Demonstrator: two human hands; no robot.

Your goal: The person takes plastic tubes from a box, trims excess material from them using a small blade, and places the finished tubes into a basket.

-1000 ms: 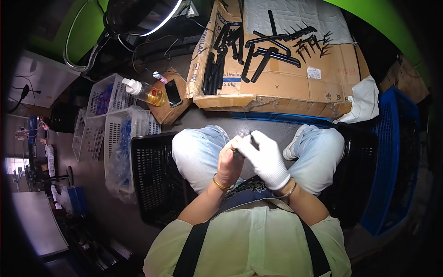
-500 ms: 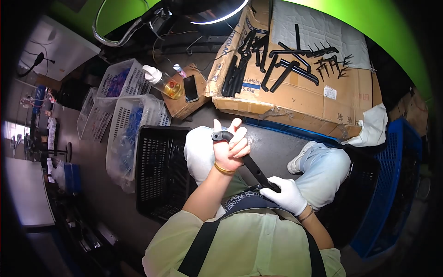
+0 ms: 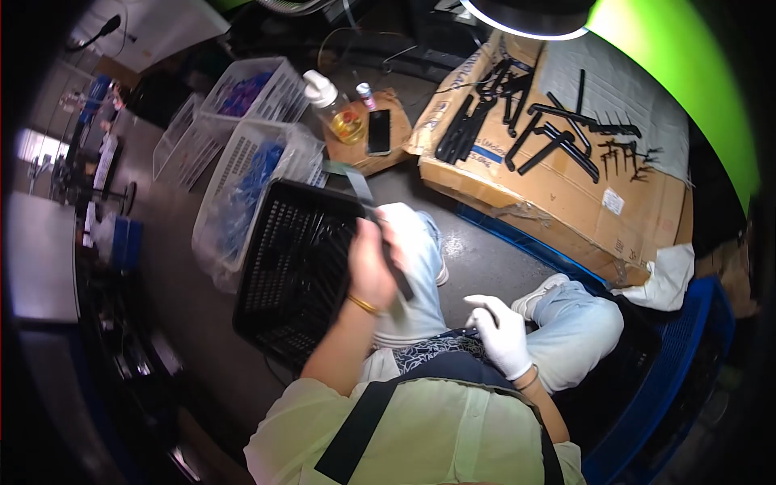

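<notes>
Blurred by motion, my bare left hand (image 3: 371, 263) grips a long black bar (image 3: 390, 255) beside the black crate (image 3: 279, 267). The bar slants from upper left to lower right above my left thigh. Dark parts lie in the crate, too dim to make out. My right hand (image 3: 499, 333), in a white glove, is near my lap with its fingers partly spread and nothing in it. Several black bars (image 3: 558, 137) and small black branching pieces (image 3: 626, 158) rest on the cardboard box (image 3: 541, 182).
Left of the cardboard stand a pump bottle (image 3: 343, 121), a small tube (image 3: 366, 96) and a phone (image 3: 378, 132) on a board. White crates (image 3: 222, 190) with plastic bags are at the left. A blue crate (image 3: 671, 388) is at the right, a lamp (image 3: 525, 16) above.
My left hand has carried the bar left toward the black crate. My gloved right hand has let go of the bar's lower end. The view has turned, so the surroundings appear shifted.
</notes>
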